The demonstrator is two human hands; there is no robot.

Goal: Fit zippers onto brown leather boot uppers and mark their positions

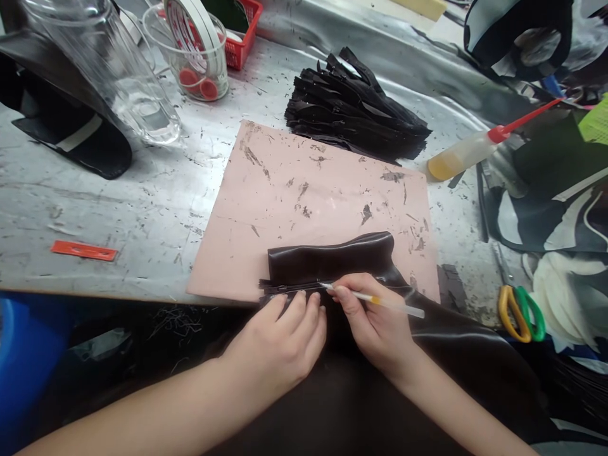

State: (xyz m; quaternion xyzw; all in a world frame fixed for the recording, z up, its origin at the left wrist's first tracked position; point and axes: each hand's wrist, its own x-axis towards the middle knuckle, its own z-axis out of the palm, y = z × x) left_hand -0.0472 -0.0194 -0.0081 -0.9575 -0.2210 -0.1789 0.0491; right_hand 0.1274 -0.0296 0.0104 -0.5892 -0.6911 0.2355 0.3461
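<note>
Between thumb and fingers my right hand point(377, 323) pinches a slim white marking pen point(394, 306) with a yellowish section. The pen's tip touches a black zipper point(297, 287) near its middle. My left hand point(285, 335) lies with its fingertips along the zipper's near edge, fingers somewhat apart, pressing it down. Under and behind the zipper is a dark brown leather-like piece point(327, 258), its far edge folded up. The rest of that piece trails off to the right and over the bench edge. A stained pink board point(304, 190) supports the work.
A bundle of black zippers point(356, 107) lies behind the board. At right are a glue bottle point(460, 155) with a red nozzle and scissors point(520, 310). A clear bottle point(128, 82), a tub with tape point(204, 63) and an orange blade-like strip point(84, 250) are at left.
</note>
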